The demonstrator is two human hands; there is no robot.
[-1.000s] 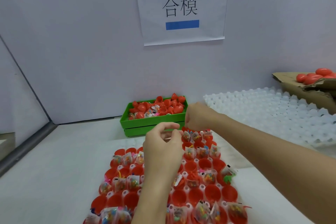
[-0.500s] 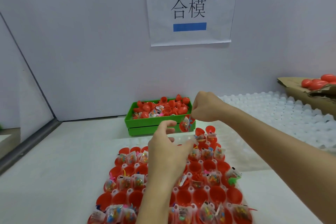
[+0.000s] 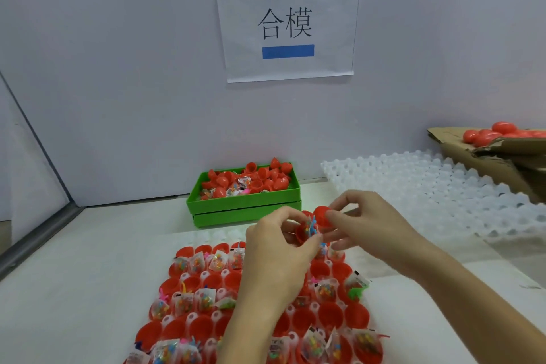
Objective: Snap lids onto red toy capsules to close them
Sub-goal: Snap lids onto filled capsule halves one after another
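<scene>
Behind us a white wall is carrying a paper sign. Over the tray we're pinching a filled capsule base with our left hand and the lid with our right hand. That toy packet is poking out, so it's probably going to jam the snap.

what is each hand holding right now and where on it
Left hand pinches the open capsule half at its rim; right hand grips the red lid by its sides.

Above a white tray of open red capsule halves, the left hand is gripping a toy-filled red plastic capsule half while the right hand is pinching a round red lid against it.
</scene>
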